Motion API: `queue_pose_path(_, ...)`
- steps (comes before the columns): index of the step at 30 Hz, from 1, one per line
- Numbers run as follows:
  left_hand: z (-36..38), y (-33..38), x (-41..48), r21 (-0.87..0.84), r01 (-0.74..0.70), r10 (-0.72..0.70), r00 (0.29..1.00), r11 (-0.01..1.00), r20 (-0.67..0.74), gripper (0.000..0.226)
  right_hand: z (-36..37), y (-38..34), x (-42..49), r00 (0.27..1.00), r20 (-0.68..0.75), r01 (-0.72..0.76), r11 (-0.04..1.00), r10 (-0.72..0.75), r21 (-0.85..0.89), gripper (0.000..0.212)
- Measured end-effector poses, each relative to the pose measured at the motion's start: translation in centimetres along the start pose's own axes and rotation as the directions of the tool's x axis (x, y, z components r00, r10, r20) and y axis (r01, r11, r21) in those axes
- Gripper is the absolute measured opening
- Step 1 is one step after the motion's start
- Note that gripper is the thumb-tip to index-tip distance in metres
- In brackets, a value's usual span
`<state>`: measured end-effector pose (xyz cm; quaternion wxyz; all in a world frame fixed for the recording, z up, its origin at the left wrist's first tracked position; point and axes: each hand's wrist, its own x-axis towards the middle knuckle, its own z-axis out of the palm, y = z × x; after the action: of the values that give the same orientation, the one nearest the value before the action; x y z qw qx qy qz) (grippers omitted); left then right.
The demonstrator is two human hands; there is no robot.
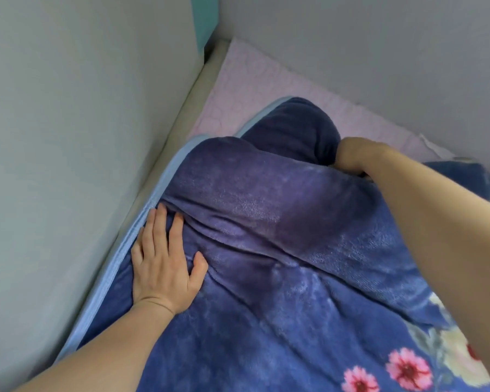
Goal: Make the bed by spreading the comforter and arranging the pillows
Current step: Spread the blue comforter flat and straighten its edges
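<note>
A dark blue fleece comforter (266,222) with a light blue trim and pink and white flowers covers most of the bed, bunched into a hump toward the far end. My left hand (164,261) lies flat on it, fingers apart, pressing near the trimmed left edge. My right hand (354,157) is closed on a fold of the comforter at the far end of the hump. Beyond it the pale pink quilted mattress cover (255,89) is bare. No pillow can be made out.
A grey panel (82,137) runs tight along the bed's left side, with a beige bed frame edge (181,114) between. A grey wall (379,52) closes the far right side. A turquoise strip (205,21) shows in the far corner. Something white (433,145) peeks out by the wall.
</note>
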<state>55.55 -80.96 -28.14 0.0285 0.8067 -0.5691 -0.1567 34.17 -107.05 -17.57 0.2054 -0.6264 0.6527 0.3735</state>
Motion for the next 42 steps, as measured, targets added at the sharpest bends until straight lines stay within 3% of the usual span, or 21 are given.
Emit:
queue_pose_path(2,0.0,0.1,0.1,-0.001,0.007,-0.007,1.0,1.0,0.022,0.073,-1.8,-0.7,1.2,0.958,-0.286,0.053,0.997,-0.034,0.057,0.037)
queue_pose_path(4,0.0,0.3,0.3,-0.01,0.01,-0.01,0.999,1.0,0.034,0.073,-5.7,-1.6,2.1,0.747,-0.665,0.151,0.978,-0.019,0.142,0.037)
queue_pose_path(5,0.0,0.4,0.4,-0.004,0.008,-0.008,0.999,1.0,0.033,0.074,-7.6,-2.1,2.4,0.639,-0.769,0.229,0.955,0.0,0.19,0.037)
queue_pose_path(7,0.2,0.4,0.5,0.01,0.0,0.0,1.0,1.0,0.028,0.074,-9.0,-3.5,3.7,0.554,-0.83,0.326,0.904,0.056,0.278,0.039)
queue_pose_path(8,0.3,0.3,0.5,0.007,-0.004,0.004,1.0,1.0,0.017,0.075,-8.4,-4.4,5.0,0.559,-0.824,0.359,0.869,0.092,0.34,0.042)
queue_pose_path(10,0.7,0.1,0.5,0.007,-0.017,0.018,0.999,1.0,-0.028,0.076,-5.3,-6.7,8.2,0.665,-0.733,0.37,0.79,0.142,0.488,0.053)
queue_pose_path(13,1.1,0.1,0.5,0.01,-0.029,0.03,0.997,1.0,-0.067,0.077,-1.9,-9.2,11.1,0.79,-0.588,0.217,0.819,0.172,0.531,0.066)
queue_pose_path(17,1.1,0.1,0.5,0.02,-0.042,0.043,0.995,0.999,-0.09,0.075,-4.4,-7.5,9.4,0.773,-0.626,0.204,0.897,0.098,0.392,0.068)
queue_pose_path(19,0.9,0.2,0.5,0.01,-0.038,0.039,0.994,0.999,-0.1,0.074,-6.1,-7.1,7.8,0.653,-0.756,0.331,0.882,0.043,0.336,0.062)
queue_pose_path(21,0.8,0.3,0.5,0.012,-0.035,0.036,0.995,0.999,-0.089,0.074,-6.9,-7.9,6.7,0.538,-0.843,0.57,0.738,-0.003,0.361,0.057)
queue_pose_path(23,0.6,0.2,0.6,0.017,-0.031,0.032,0.996,0.999,-0.082,0.074,-6.9,-9.4,6.5,0.64,-0.765,0.646,0.588,-0.069,0.488,0.063)
queue_pose_path(25,0.6,0.3,0.5,0.021,-0.035,0.036,0.997,0.999,-0.067,0.074,-6.1,-10.8,6.9,0.771,-0.62,0.515,0.716,-0.145,0.472,0.069)
queue_pose_path(27,0.6,0.2,0.5,0.015,-0.034,0.035,0.997,0.999,-0.067,0.075,-5.9,-11.3,7.4,0.736,-0.665,0.473,0.8,-0.127,0.37,0.054)
queue_pose_path(29,0.6,0.3,0.5,0.008,-0.038,0.038,0.997,0.999,-0.064,0.076,-7.3,-11.5,5.6,0.57,-0.814,0.555,0.782,-0.11,0.284,0.033)
queue_pose_path(30,0.5,0.3,0.6,0.002,-0.037,0.037,0.997,0.999,-0.066,0.076,-8.6,-11.8,3.8,0.541,-0.817,0.603,0.769,-0.198,0.212,0.024)
queue_pose_path(32,0.5,0.2,0.6,0.002,-0.035,0.035,0.997,0.999,-0.062,0.077,-10.1,-13.8,0.4,0.595,-0.632,0.696,0.712,-0.497,0.096,0.045)
queue_pose_path(33,0.5,0.2,0.6,0.014,-0.039,0.04,0.997,0.999,-0.067,0.077,-10.0,-14.8,1.2,0.604,-0.599,0.707,0.701,-0.526,0.098,0.041)
queue_pose_path(35,0.6,0.3,0.5,0.02,-0.047,0.049,0.995,0.999,-0.086,0.077,-7.8,-16.0,5.5,0.583,-0.73,0.671,0.719,-0.358,0.183,0.033)
queue_pose_path(37,0.8,0.2,0.5,0.001,-0.053,0.053,0.991,0.999,-0.121,0.077,-5.5,-16.5,9.2,0.683,-0.703,0.552,0.77,-0.197,0.321,0.064)
queue_pose_path(39,1.1,0.1,0.6,0.009,-0.056,0.056,0.988,0.998,-0.142,0.076,-5.2,-16.0,10.5,0.781,-0.591,0.51,0.753,-0.203,0.416,0.073)
queue_pose_path(42,0.9,0.3,0.7,-0.013,-0.055,0.053,0.988,0.998,-0.142,0.076,-5.3,-14.4,7.7,0.755,-0.578,0.632,0.576,-0.308,0.518,0.082)
